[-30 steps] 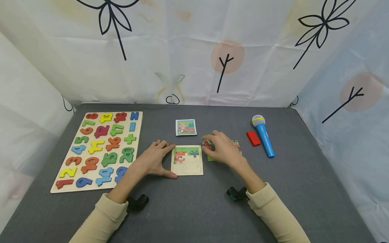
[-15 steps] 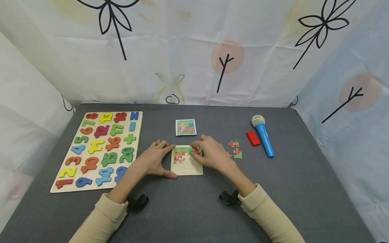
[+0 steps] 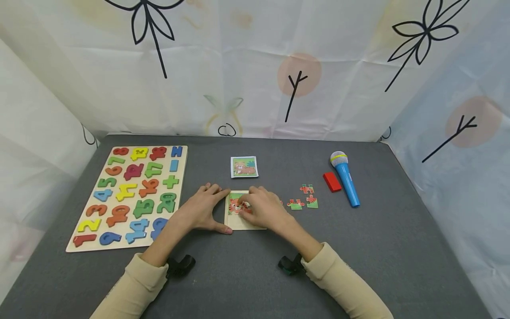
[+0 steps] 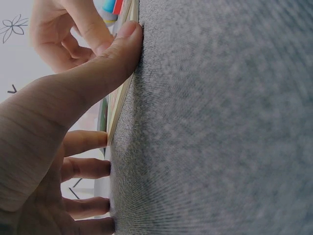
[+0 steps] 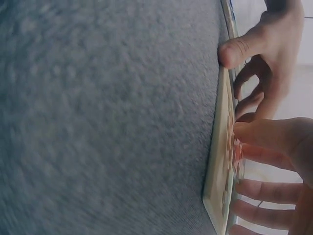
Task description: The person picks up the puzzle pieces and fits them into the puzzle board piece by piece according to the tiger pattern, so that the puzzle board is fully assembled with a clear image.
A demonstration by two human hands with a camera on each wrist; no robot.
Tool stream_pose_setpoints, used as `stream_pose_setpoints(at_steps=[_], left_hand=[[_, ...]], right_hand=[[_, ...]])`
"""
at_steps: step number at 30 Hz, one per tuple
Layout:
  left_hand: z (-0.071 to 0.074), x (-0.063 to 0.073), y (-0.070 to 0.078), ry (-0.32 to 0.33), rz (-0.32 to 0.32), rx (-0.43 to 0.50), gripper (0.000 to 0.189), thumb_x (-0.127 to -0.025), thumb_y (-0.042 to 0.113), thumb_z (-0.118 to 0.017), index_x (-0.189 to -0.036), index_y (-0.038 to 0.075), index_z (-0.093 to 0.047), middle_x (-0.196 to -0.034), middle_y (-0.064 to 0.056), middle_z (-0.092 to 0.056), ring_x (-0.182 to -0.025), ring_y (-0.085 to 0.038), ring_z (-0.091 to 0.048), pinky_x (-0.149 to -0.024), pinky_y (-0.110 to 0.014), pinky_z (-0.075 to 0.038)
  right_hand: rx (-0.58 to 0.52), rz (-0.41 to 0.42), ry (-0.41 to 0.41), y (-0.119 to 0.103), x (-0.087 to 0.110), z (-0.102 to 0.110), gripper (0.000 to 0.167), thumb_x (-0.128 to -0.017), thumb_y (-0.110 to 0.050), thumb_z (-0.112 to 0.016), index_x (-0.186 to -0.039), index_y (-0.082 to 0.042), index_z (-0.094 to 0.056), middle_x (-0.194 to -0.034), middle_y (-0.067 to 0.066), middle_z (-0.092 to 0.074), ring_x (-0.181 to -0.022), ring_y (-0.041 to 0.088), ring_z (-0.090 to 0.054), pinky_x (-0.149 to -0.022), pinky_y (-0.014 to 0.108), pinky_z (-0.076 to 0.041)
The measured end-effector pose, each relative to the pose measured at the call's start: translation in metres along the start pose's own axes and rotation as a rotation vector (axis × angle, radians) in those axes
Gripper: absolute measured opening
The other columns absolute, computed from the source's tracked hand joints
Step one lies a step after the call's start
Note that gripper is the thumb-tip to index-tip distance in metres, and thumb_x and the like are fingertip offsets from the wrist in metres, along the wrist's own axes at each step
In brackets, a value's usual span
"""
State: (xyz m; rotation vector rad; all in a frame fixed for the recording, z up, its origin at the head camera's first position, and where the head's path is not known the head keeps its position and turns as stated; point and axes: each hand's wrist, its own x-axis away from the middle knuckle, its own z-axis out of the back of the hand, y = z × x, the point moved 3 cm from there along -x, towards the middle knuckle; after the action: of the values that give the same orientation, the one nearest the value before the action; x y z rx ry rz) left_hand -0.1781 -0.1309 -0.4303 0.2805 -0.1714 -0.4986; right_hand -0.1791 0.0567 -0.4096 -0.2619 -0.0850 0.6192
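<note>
A small wooden puzzle board [image 3: 251, 224] lies on the grey table, with tiger-picture pieces in its upper part. My left hand [image 3: 203, 209] touches its left side: the thumb rests at the near corner, the index fingertip at the far one. In the left wrist view the other fingers of that hand reach down to the cloth. Above the board, my right hand [image 3: 264, 208] pinches a reddish puzzle piece [image 5: 237, 152] between thumb and index finger. It covers much of the board in the head view, so how the piece sits cannot be seen.
Several loose puzzle pieces [image 3: 295, 204] lie to the right of the board. A picture card [image 3: 244, 167] lies behind it. Farther right are a red block [image 3: 332, 181] and a blue toy microphone [image 3: 347, 181]. A large number board [image 3: 131, 199] stands at left.
My right hand moved left from the loose pieces onto the board, bringing a piece with it, then shifted further left and slightly nearer. The left hand has stayed put.
</note>
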Motion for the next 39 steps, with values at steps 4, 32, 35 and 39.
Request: stream_pose_setpoints(at_steps=[4, 32, 35, 39], left_hand=[[0.0, 0.0, 0.0, 0.002, 0.001, -0.002, 0.114, -0.064, 0.069, -0.086, -0.152, 0.007, -0.049, -0.137, -0.016, -0.056, -0.135, -0.048, -0.048, -0.11, -0.061, -0.044], [0.0, 0.001, 0.001, 0.01, -0.013, 0.003, 0.113, -0.064, 0.068, -0.087, -0.152, 0.006, -0.049, -0.133, -0.015, -0.057, -0.13, -0.046, -0.05, -0.11, -0.059, -0.045], [0.0, 0.001, 0.001, 0.009, -0.015, 0.003, 0.113, -0.065, 0.068, -0.087, -0.151, 0.006, -0.049, -0.134, -0.016, -0.057, -0.131, -0.047, -0.05, -0.11, -0.059, -0.045], [0.0, 0.001, 0.001, 0.006, -0.013, 0.005, 0.113, -0.065, 0.068, -0.087, -0.152, 0.006, -0.049, -0.136, -0.017, -0.056, -0.135, -0.049, -0.048, -0.112, -0.061, -0.043]], right_hand=[[0.018, -0.002, 0.006, -0.002, -0.001, -0.003, 0.022, -0.092, -0.034, -0.076, -0.111, -0.022, -0.079, -0.09, 0.001, -0.062, -0.078, 0.018, -0.052, -0.058, 0.029, -0.042], [-0.011, -0.02, -0.001, 0.008, 0.006, 0.003, 0.037, -0.088, -0.04, -0.081, -0.117, -0.018, -0.078, -0.103, 0.006, -0.066, -0.087, 0.022, -0.056, -0.065, 0.038, -0.051], [-0.011, -0.028, -0.012, 0.008, 0.006, 0.002, 0.038, -0.088, -0.04, -0.08, -0.118, -0.017, -0.078, -0.105, 0.007, -0.066, -0.089, 0.024, -0.057, -0.067, 0.04, -0.053], [-0.011, -0.037, -0.026, 0.008, 0.005, 0.001, 0.038, -0.088, -0.039, -0.08, -0.119, -0.016, -0.077, -0.107, 0.008, -0.066, -0.09, 0.024, -0.058, -0.07, 0.042, -0.055]])
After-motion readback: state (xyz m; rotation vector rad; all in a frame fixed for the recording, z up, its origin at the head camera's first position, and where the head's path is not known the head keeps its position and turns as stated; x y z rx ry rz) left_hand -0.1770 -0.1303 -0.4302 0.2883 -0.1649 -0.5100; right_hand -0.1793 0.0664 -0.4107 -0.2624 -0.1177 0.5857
